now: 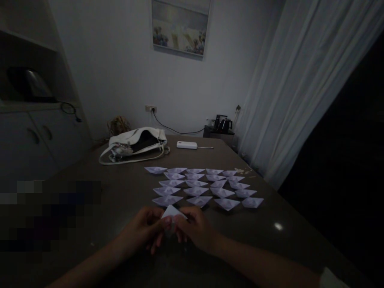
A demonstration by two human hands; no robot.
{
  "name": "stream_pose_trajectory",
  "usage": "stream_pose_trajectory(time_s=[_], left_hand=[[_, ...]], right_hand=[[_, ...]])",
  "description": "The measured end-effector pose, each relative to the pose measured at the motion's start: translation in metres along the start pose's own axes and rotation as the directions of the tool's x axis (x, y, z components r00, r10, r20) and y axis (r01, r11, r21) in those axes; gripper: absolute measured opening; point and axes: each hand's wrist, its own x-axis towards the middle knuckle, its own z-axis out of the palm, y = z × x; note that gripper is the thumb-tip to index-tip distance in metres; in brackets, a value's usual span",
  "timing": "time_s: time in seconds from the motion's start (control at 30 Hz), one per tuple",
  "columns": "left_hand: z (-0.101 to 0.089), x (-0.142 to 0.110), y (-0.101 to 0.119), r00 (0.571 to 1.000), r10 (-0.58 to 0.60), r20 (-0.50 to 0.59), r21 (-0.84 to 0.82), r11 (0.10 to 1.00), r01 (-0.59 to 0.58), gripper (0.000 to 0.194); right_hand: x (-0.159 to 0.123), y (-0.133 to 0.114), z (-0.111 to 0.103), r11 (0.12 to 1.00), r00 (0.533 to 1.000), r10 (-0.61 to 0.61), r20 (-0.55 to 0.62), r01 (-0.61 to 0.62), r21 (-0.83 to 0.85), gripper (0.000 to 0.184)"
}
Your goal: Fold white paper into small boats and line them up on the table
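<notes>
Between my two hands is a small piece of folded white paper [171, 211], its pointed corner facing away from me. My left hand [149, 226] pinches its left side, thumb on top. On the other side my right hand [196, 228] grips it in the same way, and both thumbs nearly meet at the middle. The lower part of the paper is mostly hidden by the fingers. Just beyond my hands, several folded paper boats [196, 191] stand in rows on the dark table [126, 192].
A white handbag [136, 144] lies at the table's far left. Right of it sits a white power bank [186, 145] with a short cable. Small scraps [244, 171] lie near the right edge. A kettle [224, 124] stands behind, and a white curtain [270, 92] hangs at the right.
</notes>
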Motion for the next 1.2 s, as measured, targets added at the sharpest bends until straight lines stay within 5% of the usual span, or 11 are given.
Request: stream_pose_trajectory(time_s=[0.1,0.4,0.67,1.2], left_hand=[[0.001,0.002,-0.002,1.0,-0.001,0.017,0.0,1.0,0.001,0.056],[0.002,0.004,-0.003,0.999,0.014,-0.044,0.008,1.0,-0.013,0.064],[0.005,-0.001,-0.003,0.999,0.014,-0.049,0.0,1.0,-0.014,0.065],[0.002,0.003,-0.01,1.0,0.015,-0.006,-0.047,0.999,-0.015,0.063]], right_hand=[[0.002,0.003,0.001,0.999,0.997,0.037,0.061,-0.039,0.032,0.051],[0.006,0.005,-0.003,0.997,0.988,0.08,-0.13,-0.077,0.027,0.056],[0.003,0.002,-0.001,0.99,0.989,0.141,-0.053,-0.139,0.035,0.064],[0.006,0.003,-0.005,0.999,0.992,0.041,-0.121,-0.04,0.015,0.074]])
